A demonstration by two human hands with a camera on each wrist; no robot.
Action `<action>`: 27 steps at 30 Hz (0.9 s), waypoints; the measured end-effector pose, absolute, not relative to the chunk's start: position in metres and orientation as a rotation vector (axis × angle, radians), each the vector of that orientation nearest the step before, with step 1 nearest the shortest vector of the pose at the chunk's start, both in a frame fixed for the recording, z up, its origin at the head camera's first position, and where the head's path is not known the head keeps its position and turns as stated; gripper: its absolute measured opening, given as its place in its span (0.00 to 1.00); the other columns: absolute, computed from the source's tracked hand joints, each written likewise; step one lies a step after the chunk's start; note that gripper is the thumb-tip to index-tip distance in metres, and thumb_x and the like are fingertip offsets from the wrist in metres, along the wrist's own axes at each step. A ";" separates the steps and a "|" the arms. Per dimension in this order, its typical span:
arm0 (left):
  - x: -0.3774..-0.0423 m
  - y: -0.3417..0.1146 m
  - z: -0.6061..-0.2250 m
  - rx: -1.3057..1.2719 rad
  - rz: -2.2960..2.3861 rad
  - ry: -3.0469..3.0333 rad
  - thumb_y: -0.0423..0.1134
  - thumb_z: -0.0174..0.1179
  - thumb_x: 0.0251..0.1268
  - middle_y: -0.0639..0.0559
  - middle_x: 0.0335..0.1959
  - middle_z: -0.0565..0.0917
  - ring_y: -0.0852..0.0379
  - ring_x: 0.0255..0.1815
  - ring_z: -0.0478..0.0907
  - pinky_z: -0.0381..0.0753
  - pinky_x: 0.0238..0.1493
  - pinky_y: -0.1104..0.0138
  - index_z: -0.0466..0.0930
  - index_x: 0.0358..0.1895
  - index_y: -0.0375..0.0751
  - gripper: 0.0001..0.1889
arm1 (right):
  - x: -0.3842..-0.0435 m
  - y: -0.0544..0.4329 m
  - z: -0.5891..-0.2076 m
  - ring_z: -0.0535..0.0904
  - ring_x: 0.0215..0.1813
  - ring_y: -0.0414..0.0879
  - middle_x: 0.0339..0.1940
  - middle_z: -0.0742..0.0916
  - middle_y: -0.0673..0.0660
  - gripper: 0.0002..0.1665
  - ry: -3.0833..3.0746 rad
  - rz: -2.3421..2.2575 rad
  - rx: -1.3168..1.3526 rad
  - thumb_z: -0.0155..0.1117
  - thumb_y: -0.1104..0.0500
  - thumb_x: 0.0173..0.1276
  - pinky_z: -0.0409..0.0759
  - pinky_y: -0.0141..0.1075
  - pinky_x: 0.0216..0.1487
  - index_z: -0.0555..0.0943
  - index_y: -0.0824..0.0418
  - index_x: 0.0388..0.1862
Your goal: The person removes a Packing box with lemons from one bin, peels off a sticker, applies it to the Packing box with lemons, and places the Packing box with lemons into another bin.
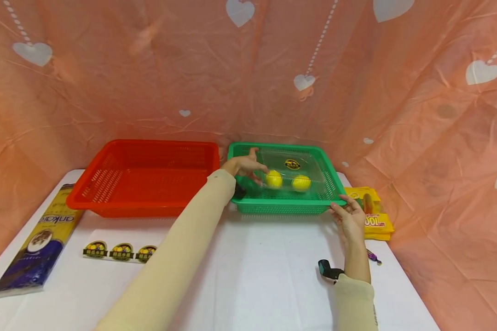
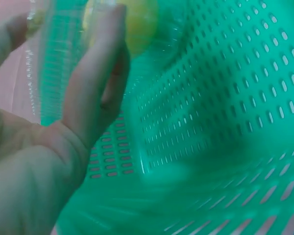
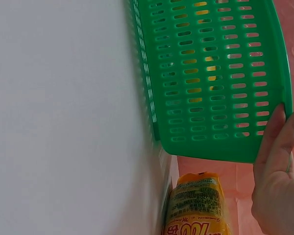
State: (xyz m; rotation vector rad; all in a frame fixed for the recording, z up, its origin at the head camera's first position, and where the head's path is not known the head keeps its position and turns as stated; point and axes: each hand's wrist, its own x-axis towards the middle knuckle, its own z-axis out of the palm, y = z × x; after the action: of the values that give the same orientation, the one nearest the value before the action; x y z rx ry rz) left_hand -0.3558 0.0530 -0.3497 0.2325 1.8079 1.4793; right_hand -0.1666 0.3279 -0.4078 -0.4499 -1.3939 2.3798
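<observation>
In the head view a clear plastic box (image 1: 291,164) with a round sticker on its lid is inside the green basket (image 1: 281,202). Two round yellow fruits (image 1: 301,183) show through its near side. My left hand (image 1: 246,165) grips the box by its left end, thumb and fingers spread around it. Up close in the left wrist view, the clear wall (image 2: 56,63) stands between thumb and fingers, with yellow behind. My right hand (image 1: 349,218) holds the basket's front right corner, fingers at the rim (image 3: 285,73).
A red basket (image 1: 145,210) stands to the left. Before it lie a strip of stickers (image 1: 121,252) and a long blue and gold packet (image 1: 37,243). Beside the green basket's right end is a yellow packet (image 1: 377,220), with a small purple item (image 1: 372,257) nearer. A pink curtain (image 1: 248,69) hangs behind.
</observation>
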 end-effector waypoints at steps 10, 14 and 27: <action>-0.356 0.056 -0.347 0.168 1.367 1.851 0.31 0.60 0.71 0.45 0.80 0.27 0.36 0.42 0.84 0.83 0.53 0.52 0.24 0.79 0.59 0.52 | -0.172 0.325 -0.410 0.82 0.23 0.44 0.27 0.78 0.55 0.17 -1.312 2.425 -0.407 0.58 0.79 0.66 0.83 0.29 0.29 0.77 0.68 0.52; -0.359 0.052 -0.345 0.150 1.275 1.970 0.38 0.62 0.71 0.48 0.81 0.28 0.35 0.49 0.82 0.84 0.50 0.52 0.20 0.79 0.58 0.55 | -0.177 0.322 -0.411 0.82 0.22 0.45 0.26 0.78 0.55 0.17 -1.319 2.442 -0.408 0.58 0.79 0.66 0.84 0.29 0.29 0.78 0.67 0.51; -0.279 -0.012 -0.254 0.768 0.987 2.764 0.47 0.58 0.73 0.47 0.63 0.77 0.52 0.52 0.77 0.79 0.49 0.59 0.64 0.74 0.43 0.30 | -0.195 0.317 -0.401 0.84 0.25 0.42 0.30 0.80 0.53 0.18 -1.547 2.365 -0.456 0.61 0.77 0.66 0.84 0.29 0.31 0.77 0.64 0.52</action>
State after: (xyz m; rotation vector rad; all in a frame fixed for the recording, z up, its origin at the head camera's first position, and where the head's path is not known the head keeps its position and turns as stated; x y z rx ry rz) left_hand -0.2790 -0.0125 -0.2537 0.7680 2.7635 0.9866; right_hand -0.1952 0.3170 -0.4009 -0.4563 -1.5466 2.3647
